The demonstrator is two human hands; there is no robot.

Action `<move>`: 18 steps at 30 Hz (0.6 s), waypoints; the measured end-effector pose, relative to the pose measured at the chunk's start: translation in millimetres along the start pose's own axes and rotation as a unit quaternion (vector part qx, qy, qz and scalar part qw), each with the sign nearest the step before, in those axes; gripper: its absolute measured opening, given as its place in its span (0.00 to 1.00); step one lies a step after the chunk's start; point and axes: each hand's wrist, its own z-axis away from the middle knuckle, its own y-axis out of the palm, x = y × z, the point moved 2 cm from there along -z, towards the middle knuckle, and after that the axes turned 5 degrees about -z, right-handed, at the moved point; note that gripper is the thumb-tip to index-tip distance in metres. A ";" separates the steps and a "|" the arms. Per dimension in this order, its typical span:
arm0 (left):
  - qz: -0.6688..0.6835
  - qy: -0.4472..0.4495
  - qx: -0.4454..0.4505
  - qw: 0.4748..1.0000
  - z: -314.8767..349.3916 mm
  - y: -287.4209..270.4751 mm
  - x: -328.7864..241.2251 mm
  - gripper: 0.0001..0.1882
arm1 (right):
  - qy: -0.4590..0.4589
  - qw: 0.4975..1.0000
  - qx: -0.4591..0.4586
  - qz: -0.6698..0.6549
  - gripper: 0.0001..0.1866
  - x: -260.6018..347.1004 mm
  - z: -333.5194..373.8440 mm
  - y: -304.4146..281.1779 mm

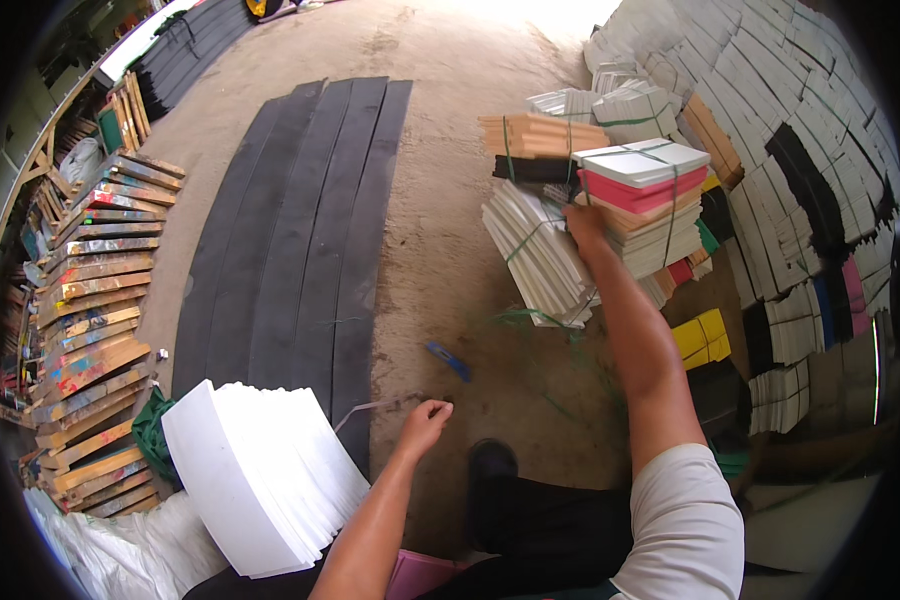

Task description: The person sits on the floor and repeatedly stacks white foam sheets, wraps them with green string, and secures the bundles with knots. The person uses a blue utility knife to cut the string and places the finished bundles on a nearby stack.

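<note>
My left hand is closed in a pinch, low over the floor beside a stack of white sheets. A thin pale strip runs from beside that stack to its fingers. On the right, my right arm reaches out to a tied stack of white, pink and tan sheets. My right hand is closed at its left side, apparently on a green strap; the fingertips are partly hidden. Against it leans a bundle of white sheets with a green strap around it. A blue cutter knife lies on the floor between my hands.
Long dark grey sheets lie on the floor ahead. Paint-stained wooden frames line the left. Tall piles of white sheets rise at right, near a yellow bundle. Loose green straps lie by the bundles. My dark shoe is below.
</note>
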 end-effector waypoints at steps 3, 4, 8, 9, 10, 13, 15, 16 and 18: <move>0.038 0.039 -0.037 0.998 1.3 1.5 -13.9 0.17 | 0.114 0.984 0.000 -0.135 0.20 34.1 9.4 -10.5; 0.050 0.049 -0.053 0.996 2.9 3.1 -27.2 0.16 | 0.048 0.977 0.006 -0.209 0.20 46.0 20.2 -14.0; 0.064 0.083 -0.060 0.993 1.5 2.8 -61.0 0.14 | -0.093 0.967 -0.031 -0.234 0.16 99.3 56.8 -13.4; 0.081 0.084 -0.052 0.992 1.9 5.3 -64.8 0.14 | -0.135 0.954 -0.027 -0.265 0.17 110.6 63.0 -9.9; 0.098 0.086 -0.048 0.990 1.8 5.3 -68.1 0.14 | -0.162 0.954 -0.041 -0.247 0.16 124.9 70.9 -3.7; 0.118 0.085 -0.083 0.986 8.8 1.3 -74.8 0.15 | -0.304 0.943 -0.046 -0.125 0.14 168.7 95.7 8.6; 0.108 0.086 -0.118 0.983 12.8 -4.1 -73.9 0.15 | -0.392 0.914 -0.068 -0.078 0.13 196.5 110.7 8.1; 0.096 0.085 -0.134 0.983 14.9 -6.7 -68.9 0.15 | -0.429 0.898 -0.080 -0.056 0.13 204.8 114.6 9.5; 0.078 0.085 -0.162 0.980 21.0 -13.5 -62.0 0.15 | -0.468 0.877 -0.106 -0.041 0.12 223.3 118.9 8.1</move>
